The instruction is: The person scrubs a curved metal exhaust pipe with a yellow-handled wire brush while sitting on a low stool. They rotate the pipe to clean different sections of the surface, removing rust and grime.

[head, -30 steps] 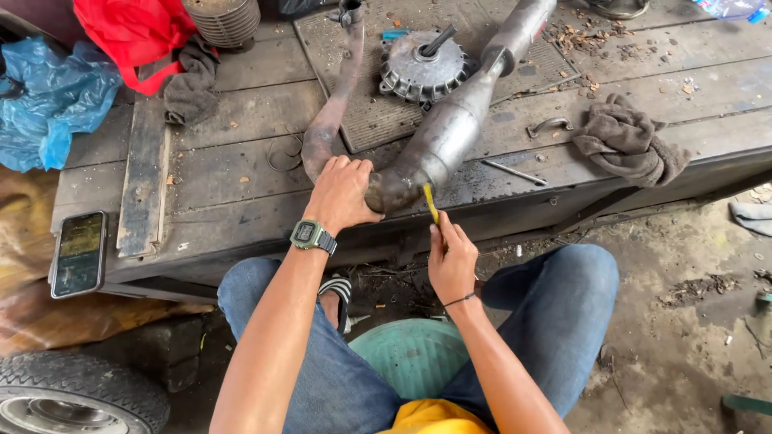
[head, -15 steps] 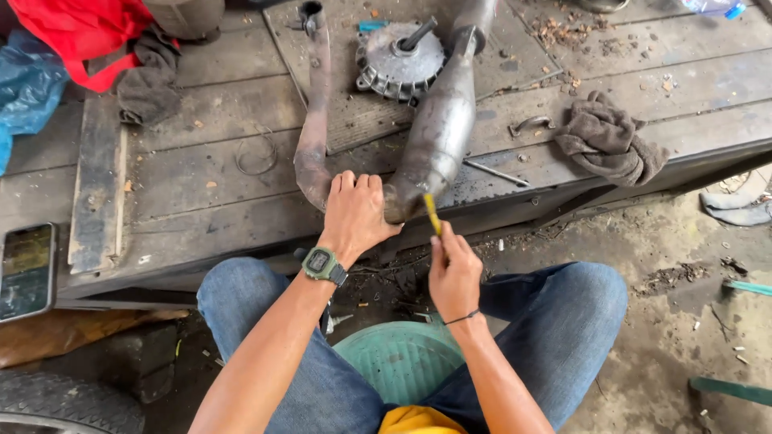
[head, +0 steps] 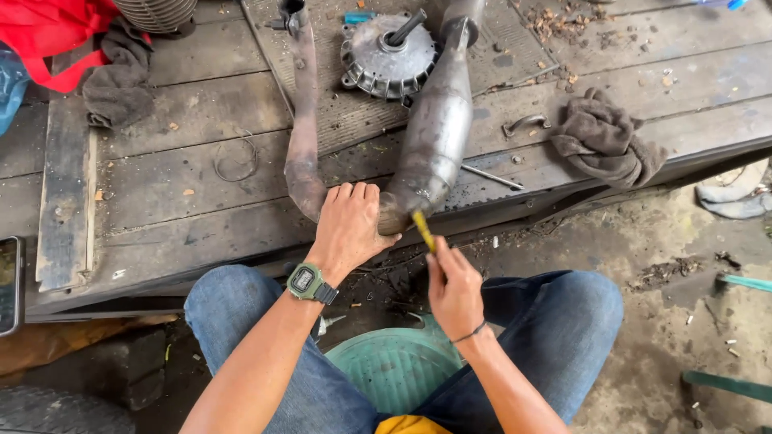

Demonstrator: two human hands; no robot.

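- Exhaust pipe (head: 430, 141): dull grey metal, rusty brown along its bent tube.
- Screwdriver (head: 423, 231): yellow handle.
- Wristwatch (head: 309, 282): olive green.
- Jeans (head: 555, 321): faded blue.
- Stool (head: 394, 366): teal green, ribbed.
- Rag (head: 603, 137): grey-brown.
- Cloth (head: 56, 32): bright red.
- Workbench (head: 161, 185): weathered grey planks, dark stains.
- Round engine cover (head: 390, 56): silver-grey.

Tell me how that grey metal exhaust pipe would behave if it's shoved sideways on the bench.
The exhaust pipe looks like rigid steel, so probably stiff and heavy. Its rounded body might roll, though the curved bend under the left hand should limit that. It overhangs the bench edge, so it may tip.
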